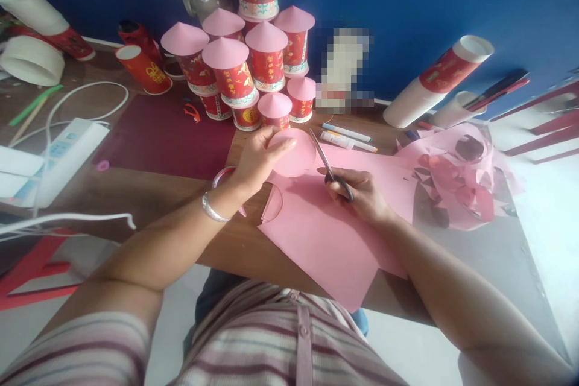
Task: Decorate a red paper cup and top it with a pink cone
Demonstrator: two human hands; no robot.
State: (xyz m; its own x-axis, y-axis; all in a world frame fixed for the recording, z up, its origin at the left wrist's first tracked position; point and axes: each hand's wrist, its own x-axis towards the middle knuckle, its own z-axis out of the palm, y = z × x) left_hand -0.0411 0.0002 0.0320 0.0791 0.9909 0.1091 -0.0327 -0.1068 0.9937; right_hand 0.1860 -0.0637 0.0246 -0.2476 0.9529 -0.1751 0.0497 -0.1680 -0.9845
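Observation:
My left hand [259, 160] pinches a round pink paper disc [293, 154] and holds it up over the table. My right hand [364, 196] grips a pair of scissors [326, 164] by their black handles; the blades point up and left, next to the disc's right edge. Under both hands lies a large pink paper sheet [332, 235] with a half-round cut-out at its left edge. Bracelets sit on my left wrist.
Behind the hands stands a stack of red paper cups with pink cone lids [246, 69]. Glue sticks or markers [346, 137] lie beside them. Pink paper scraps [456, 178] pile at the right. Cup stacks [436, 81] lie on their side; a power strip [67, 148] sits left.

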